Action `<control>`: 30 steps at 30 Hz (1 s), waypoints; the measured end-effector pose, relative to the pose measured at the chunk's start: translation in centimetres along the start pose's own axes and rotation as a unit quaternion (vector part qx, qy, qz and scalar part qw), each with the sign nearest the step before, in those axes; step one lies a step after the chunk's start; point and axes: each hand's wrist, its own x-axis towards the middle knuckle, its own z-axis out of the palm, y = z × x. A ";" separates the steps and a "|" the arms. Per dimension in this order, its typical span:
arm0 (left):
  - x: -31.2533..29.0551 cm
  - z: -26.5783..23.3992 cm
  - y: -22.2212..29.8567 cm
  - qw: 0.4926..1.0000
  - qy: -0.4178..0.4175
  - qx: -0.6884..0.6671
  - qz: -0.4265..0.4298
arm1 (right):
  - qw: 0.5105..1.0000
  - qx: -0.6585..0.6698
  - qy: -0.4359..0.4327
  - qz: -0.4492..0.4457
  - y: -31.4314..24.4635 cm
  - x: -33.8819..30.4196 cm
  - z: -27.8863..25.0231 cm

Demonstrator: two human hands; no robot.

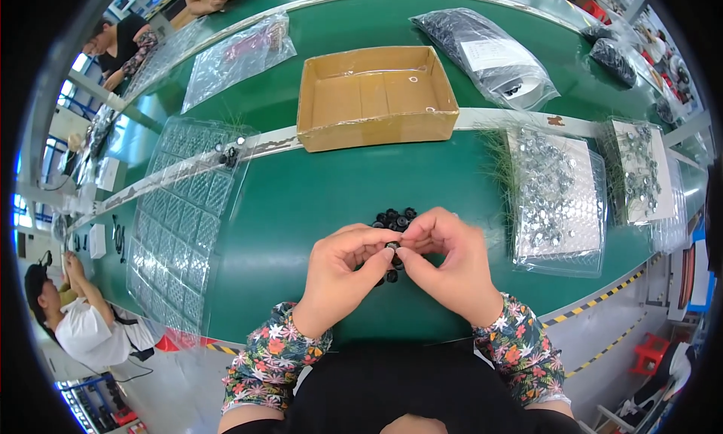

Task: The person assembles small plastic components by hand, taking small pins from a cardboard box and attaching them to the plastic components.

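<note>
Between my fingertips, over the green table [271, 230], is a small round black part [392, 246]. My left hand [343, 272] pinches it from the left with thumb and forefinger. From the other side, the thumb and forefinger of my right hand [453, 264] close on the same part. Its exact kind is too small to make out. A loose pile of similar black parts [393, 218] lies just beyond and beneath my hands, partly hidden by them.
An open cardboard box [376, 132] stands beyond the pile. Clear plastic trays [173, 223] lie at left. On the right, a tray holds small shiny pieces [550, 185] beside green bristly strands [493, 170]. Farther back rests a bag of dark parts [482, 53]. Other people sit around.
</note>
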 end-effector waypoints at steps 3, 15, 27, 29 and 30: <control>0.2 0.1 -0.3 0.999 0.011 0.026 0.038 | 0.993 -0.084 0.032 -0.076 0.0 -0.1 0.5; 0.0 1.1 -1.5 0.990 0.054 0.079 0.106 | 0.956 -0.238 0.056 -0.163 0.1 -0.7 0.7; 0.4 0.7 -1.1 0.999 0.004 0.048 0.021 | 0.913 -0.343 0.050 -0.215 -0.3 -0.8 0.8; 0.5 0.5 -1.0 0.999 -0.012 0.040 0.008 | 0.960 -0.238 0.053 -0.140 0.1 -0.5 0.6; 0.7 0.3 -0.8 0.999 -0.027 0.034 -0.006 | 0.959 -0.239 0.057 -0.143 -0.1 -0.2 0.3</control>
